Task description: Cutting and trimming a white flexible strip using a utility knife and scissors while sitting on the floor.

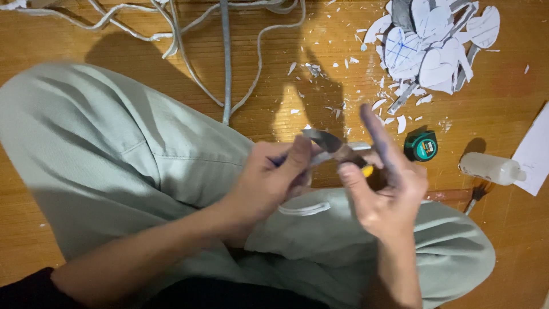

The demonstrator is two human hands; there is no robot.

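I sit cross-legged on a wooden floor in grey-green trousers (114, 154). My left hand (274, 174) and my right hand (389, 189) meet above my lap. My right hand grips a cutting tool with a grey metal blade (323, 139) and a bit of yellow handle (367, 170). Its dark-stained forefinger sticks straight up. My left hand pinches a thin white strip (337, 153) against the blade, with the thumb by the blade's tip. A curved white offcut (304, 209) lies on my lap below the hands.
A heap of white heart-shaped cutouts (434, 46) and scraps lies at the far right. A green tape measure (421, 146), a clear plastic bottle (492, 167), a small brush (477, 195) and a white sheet (534, 151) lie to the right. White cords (223, 57) trail across the top.
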